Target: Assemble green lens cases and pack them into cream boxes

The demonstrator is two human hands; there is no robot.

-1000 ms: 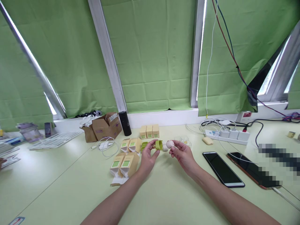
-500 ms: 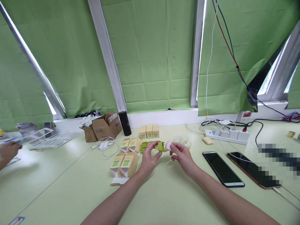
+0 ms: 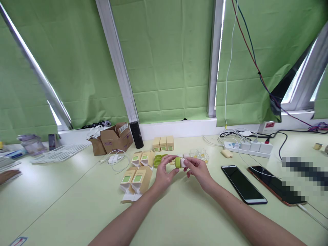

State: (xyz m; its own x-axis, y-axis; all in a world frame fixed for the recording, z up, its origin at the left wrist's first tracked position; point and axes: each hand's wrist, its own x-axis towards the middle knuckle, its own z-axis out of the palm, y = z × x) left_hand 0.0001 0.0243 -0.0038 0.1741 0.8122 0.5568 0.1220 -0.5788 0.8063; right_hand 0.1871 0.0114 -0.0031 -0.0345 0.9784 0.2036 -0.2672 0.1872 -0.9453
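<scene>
Over the table's middle, my left hand (image 3: 165, 174) pinches a small green sleeve (image 3: 177, 162) with a pale loop on its left end. My right hand (image 3: 198, 169) grips a small white rounded piece (image 3: 183, 163), seated against the sleeve's right end, partly inside it as far as I can see. Fingers cover parts of both pieces. Just behind my left hand lie more green pieces (image 3: 157, 159). Several clear round cups (image 3: 202, 153) with yellow bits stand behind my right hand.
Open cream boxes (image 3: 141, 180) stand left of my hands, with closed small boxes (image 3: 163, 144) behind. Further back are a cardboard box (image 3: 116, 140) and black cylinder (image 3: 136, 135). Two phones (image 3: 244, 184) and a power strip (image 3: 247, 149) lie right. Another person's hand (image 3: 9, 175) is far left.
The white piece and the green sleeve have come closer together, and the sleeve has shifted slightly right. At far left, the other person's hand has moved lower with a white tray.
</scene>
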